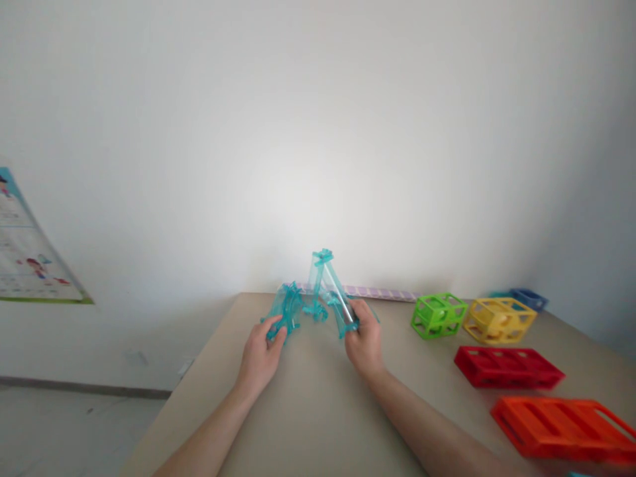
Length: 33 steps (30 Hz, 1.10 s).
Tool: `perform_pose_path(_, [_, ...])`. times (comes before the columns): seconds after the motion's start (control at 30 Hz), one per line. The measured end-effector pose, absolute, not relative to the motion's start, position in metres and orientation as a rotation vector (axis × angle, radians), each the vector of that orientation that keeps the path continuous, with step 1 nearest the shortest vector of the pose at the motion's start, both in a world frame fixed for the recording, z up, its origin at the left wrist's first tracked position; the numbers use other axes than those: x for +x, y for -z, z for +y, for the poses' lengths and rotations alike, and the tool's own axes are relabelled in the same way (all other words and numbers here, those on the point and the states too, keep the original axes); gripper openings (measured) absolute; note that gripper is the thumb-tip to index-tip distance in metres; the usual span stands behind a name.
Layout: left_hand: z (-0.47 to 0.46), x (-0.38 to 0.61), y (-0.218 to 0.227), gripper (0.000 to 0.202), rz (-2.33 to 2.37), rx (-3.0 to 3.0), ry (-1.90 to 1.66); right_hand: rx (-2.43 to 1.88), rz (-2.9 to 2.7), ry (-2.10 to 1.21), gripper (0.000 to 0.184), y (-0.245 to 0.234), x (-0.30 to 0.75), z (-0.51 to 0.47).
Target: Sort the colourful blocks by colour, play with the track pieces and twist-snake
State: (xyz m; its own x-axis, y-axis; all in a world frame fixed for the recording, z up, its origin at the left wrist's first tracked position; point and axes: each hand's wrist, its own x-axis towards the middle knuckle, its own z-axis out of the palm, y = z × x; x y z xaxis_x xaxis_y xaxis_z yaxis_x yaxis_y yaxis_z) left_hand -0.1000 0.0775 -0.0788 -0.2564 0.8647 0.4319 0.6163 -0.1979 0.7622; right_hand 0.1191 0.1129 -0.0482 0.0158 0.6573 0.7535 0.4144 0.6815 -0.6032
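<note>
Teal pieces (291, 301) between the fingers (364, 313)

Pale wall (318, 132), brighter in the middle, illustrated poster (34, 255) at left, beige table (308, 411), grey floor (69, 430)

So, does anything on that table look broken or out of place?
Nothing clearly stands out. The translucent teal pieces tilt at different angles, but the left hand and right hand are gripping them; I see no damage or spill.
</note>
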Motion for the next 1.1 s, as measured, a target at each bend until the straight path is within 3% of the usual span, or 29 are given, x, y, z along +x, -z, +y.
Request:
perform_pose_path(0.23, [0.063, -0.091, 0.061, 0.045, 1.853, 1.763, -1.577, -0.866, -1.501, -0.324, 0.024, 0.055, 0.124, 0.085])
perform_pose_path(0.43, [0.044, -0.064, 0.062, 0.055, 1.263, 1.569, -1.310, -0.775, -1.675, -0.362, 0.042, 0.054, 0.108, 0.066])
perform_pose_path(0.57, [0.045, -0.057, 0.065, 0.043, 1.171, 1.403, -1.315, -0.738, -1.758, -0.370, 0.055, 0.053, 0.099, 0.060])
perform_pose_path(1.1, [0.023, -0.084, 0.053, 0.039, 1.063, 1.246, -1.743, -0.887, -1.548, -0.298, 0.030, 0.060, 0.130, 0.078])
